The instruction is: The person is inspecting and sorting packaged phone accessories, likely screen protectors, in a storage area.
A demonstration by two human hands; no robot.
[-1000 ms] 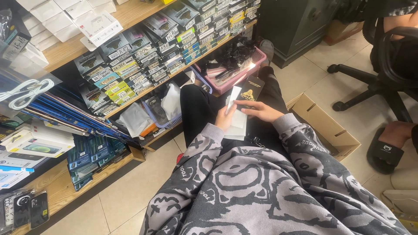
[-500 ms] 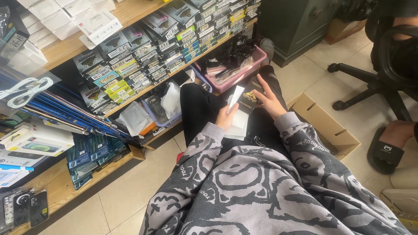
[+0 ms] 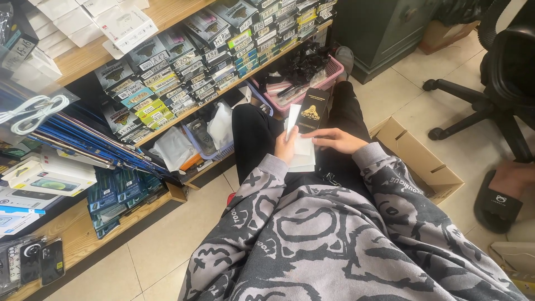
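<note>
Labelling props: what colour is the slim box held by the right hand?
Black with a gold print, the slim box at the right hand; head view.

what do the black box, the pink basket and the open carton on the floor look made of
Black box: likely printed card, slightly glossy, with crisp edges and gold print. Pink basket: moulded plastic, judging by its lattice wall. Open carton: plain matt brown cardboard with folded flaps.
</note>
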